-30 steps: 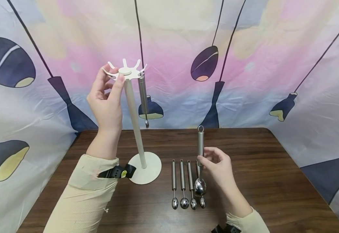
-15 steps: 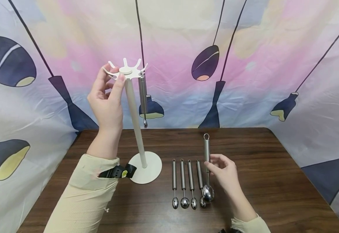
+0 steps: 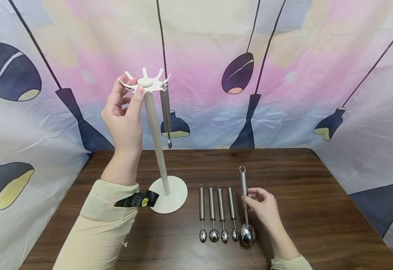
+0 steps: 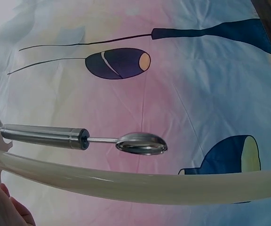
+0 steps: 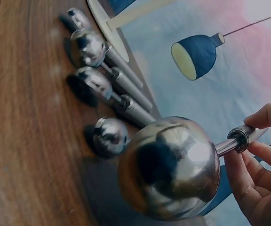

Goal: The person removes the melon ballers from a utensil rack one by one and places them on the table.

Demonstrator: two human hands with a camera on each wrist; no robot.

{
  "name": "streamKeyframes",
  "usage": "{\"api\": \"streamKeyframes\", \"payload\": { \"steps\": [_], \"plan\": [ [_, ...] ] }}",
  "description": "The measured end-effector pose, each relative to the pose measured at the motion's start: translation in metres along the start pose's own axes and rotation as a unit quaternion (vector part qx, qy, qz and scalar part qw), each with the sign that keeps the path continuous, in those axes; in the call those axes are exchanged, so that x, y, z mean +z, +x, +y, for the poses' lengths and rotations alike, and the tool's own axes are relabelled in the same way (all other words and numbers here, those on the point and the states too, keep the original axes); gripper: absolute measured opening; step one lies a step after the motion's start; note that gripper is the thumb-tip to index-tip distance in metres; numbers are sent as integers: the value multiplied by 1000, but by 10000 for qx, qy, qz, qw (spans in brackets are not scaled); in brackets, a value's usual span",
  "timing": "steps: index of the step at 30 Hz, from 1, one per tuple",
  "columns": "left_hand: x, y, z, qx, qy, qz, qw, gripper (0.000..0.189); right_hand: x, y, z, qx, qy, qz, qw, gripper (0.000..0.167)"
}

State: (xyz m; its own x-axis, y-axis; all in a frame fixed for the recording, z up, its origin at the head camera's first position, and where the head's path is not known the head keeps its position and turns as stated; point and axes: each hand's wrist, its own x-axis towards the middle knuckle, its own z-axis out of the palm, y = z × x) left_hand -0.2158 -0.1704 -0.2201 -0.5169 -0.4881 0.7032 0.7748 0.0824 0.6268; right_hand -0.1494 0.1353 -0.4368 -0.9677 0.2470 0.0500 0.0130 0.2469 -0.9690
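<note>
My left hand (image 3: 123, 120) pinches the hooked white top (image 3: 154, 86) of a pole stand (image 3: 156, 135). One melon baller (image 3: 165, 108) hangs from a hook by its handle's end; its oval scoop (image 4: 142, 143) shows in the left wrist view. My right hand (image 3: 263, 205) pinches the steel handle of a larger round-bowled scoop (image 3: 247, 235), ring end up, bowl down, at the right end of a row of small melon ballers (image 3: 211, 204). In the right wrist view its shiny bowl (image 5: 171, 169) is close to the table; whether they touch I cannot tell.
The stand's round white base (image 3: 177, 195) rests on the dark wooden table (image 3: 304, 195), left of the row. Behind the table's far edge hangs a cloth backdrop (image 3: 196, 45) printed with lamps. A black strap (image 3: 132, 200) circles the left wrist.
My right hand has lowered the large scoop and moved it right, from over the rightmost small melon baller to beside it. My left hand keeps its grip on the stand's top.
</note>
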Motion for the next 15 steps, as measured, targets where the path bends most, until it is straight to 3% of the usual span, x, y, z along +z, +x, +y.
{"api": "streamKeyframes", "payload": {
  "steps": [15],
  "plan": [
    [1,-1,1,11,-6,35,10000,28,0,7,22,421,-183,-104,9989,33]
  ]
}}
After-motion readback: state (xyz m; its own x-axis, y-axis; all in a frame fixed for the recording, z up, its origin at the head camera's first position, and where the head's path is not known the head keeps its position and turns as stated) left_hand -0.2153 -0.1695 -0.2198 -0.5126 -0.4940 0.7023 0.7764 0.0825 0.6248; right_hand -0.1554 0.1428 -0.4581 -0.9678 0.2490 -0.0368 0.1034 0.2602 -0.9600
